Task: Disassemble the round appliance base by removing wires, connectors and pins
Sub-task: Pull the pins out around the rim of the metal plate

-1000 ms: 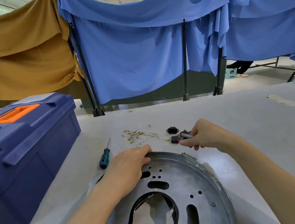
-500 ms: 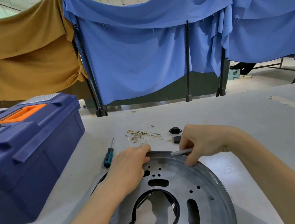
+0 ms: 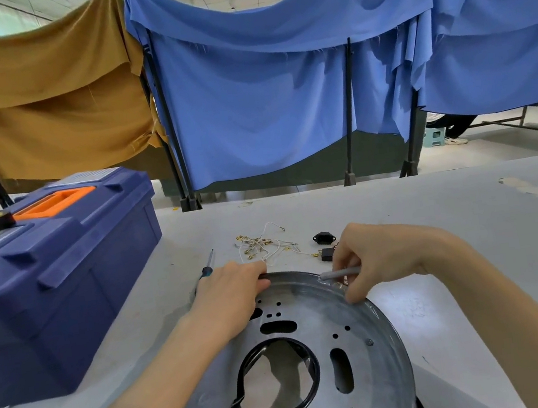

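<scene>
Round base [image 3: 352,316] is cropped (near rim) below.

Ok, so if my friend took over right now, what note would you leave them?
Left hand: grips the far rim of the round base.
Right hand: pinches a thin grey rod, its tip at the base's far rim.
Done: loose wires and two black connectors lie on the table beyond the base; the screwdriver lies by the left hand.
Left: a black cable loops round the base's centre hole, probably next to come out.
</scene>
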`<state>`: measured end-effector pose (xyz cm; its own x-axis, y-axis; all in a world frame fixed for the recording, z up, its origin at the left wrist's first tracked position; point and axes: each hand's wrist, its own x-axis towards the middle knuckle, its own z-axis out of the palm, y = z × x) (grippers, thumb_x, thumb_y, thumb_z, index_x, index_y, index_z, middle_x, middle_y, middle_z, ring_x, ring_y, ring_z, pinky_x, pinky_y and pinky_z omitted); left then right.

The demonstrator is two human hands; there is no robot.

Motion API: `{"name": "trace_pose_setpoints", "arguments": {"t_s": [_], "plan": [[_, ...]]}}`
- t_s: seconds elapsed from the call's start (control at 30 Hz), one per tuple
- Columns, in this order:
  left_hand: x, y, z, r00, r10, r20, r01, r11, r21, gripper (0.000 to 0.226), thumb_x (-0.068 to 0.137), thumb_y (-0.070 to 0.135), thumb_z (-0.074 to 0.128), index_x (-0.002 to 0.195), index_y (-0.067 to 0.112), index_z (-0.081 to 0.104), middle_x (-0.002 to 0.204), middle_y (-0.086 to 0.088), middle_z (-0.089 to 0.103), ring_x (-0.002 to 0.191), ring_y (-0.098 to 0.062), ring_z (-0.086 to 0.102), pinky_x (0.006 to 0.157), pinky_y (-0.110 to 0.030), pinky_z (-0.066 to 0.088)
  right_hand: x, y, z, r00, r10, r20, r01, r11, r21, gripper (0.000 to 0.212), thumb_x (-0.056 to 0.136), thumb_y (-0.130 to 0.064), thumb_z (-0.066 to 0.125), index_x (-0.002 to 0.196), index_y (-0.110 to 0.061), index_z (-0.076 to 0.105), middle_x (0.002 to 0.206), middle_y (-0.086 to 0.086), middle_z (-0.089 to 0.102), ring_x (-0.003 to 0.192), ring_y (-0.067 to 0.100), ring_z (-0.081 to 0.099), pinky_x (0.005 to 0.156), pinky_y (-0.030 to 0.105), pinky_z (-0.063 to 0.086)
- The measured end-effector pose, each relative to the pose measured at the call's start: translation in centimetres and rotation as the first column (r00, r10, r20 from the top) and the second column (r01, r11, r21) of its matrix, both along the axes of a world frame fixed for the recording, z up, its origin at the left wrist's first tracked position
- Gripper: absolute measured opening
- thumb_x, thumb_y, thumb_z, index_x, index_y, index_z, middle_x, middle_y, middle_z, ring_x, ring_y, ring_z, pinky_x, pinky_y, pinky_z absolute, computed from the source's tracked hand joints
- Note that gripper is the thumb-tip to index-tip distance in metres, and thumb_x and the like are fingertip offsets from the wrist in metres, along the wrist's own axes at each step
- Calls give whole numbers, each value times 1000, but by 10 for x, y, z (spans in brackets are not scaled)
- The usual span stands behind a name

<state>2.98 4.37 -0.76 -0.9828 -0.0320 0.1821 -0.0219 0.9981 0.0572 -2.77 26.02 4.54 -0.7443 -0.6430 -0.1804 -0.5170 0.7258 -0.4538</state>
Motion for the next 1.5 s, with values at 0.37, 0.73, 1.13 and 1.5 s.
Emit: {"name": "trace_pose_setpoints", "arguments": {"t_s": [0.37,0.73,1.13,1.5], "plan": [[1,20,3,993,-119,-24,118,993,-15,29,99,43,40,122,28,47,113,0,61,103,-26,57,72,-34,40,-8,-14,-19,988,7,-156,-29,990,-139,11,86,-15,67,78,-7,69,67,6,55,61,15,43,59,28,36],[-6,12,12,999,22,37,-20,998,-53,22,93,12,50,113,17,59,103,-5,62,93,-27,59,73,-35,47,-6,-1,-7,996,15,-88,-19,999,-45,17,74,-7,69,61,-16,62,48,-10,48,47,10,40,51,23,36],[-3,16,19,998,-44,43,54,956,-287,15,99,21,46,108,15,56,107,-7,60,96,-27,60,67,-30,37,-12,-5,-14,994,39,-100,-51,992,-116,12,75,-25,78,78,-14,74,70,2,67,63,17,56,62,30,50],[0,11,23,991,-129,23,130,985,-109,25,97,37,47,114,30,64,106,-3,65,98,-24,58,74,-31,43,-4,-20,-18,984,62,-169,-94,978,-186,13,85,-24,71,82,-11,72,73,3,65,64,14,53,60,26,44]]}}
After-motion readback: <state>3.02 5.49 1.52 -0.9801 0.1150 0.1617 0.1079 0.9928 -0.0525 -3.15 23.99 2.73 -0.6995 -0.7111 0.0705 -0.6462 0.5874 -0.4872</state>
